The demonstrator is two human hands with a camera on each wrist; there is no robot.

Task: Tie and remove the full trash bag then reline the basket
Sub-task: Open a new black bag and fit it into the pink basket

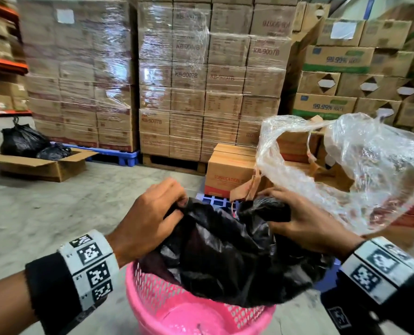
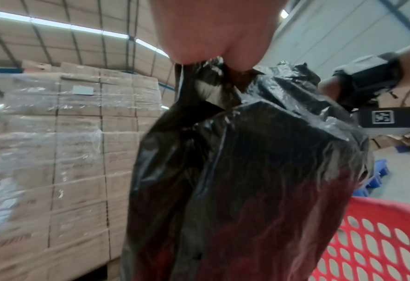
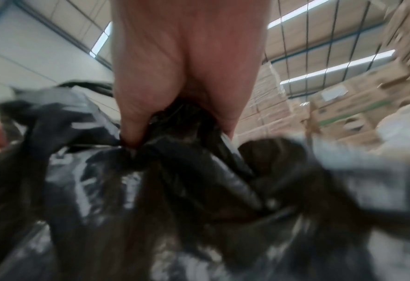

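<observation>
A black trash bag (image 1: 227, 252) hangs partly over the pink mesh basket (image 1: 177, 308), its lower part draped on the basket's far rim. My left hand (image 1: 152, 213) grips the bag's left top edge in curled fingers. My right hand (image 1: 290, 221) grips a gathered bunch of the bag's right top edge. In the left wrist view the black bag (image 2: 235, 180) hangs from my left hand (image 2: 213, 47) beside the basket (image 2: 379, 243). In the right wrist view my right hand (image 3: 184, 85) pinches bunched black plastic (image 3: 174, 171). The basket's pink bottom shows bare.
A crumpled clear plastic sheet (image 1: 360, 165) hangs at right, close to my right hand. Shrink-wrapped carton pallets (image 1: 201, 81) stand ahead. An open carton with tied black bags (image 1: 24, 141) sits on the concrete floor at far left. A small carton (image 1: 227, 175) lies just beyond the basket.
</observation>
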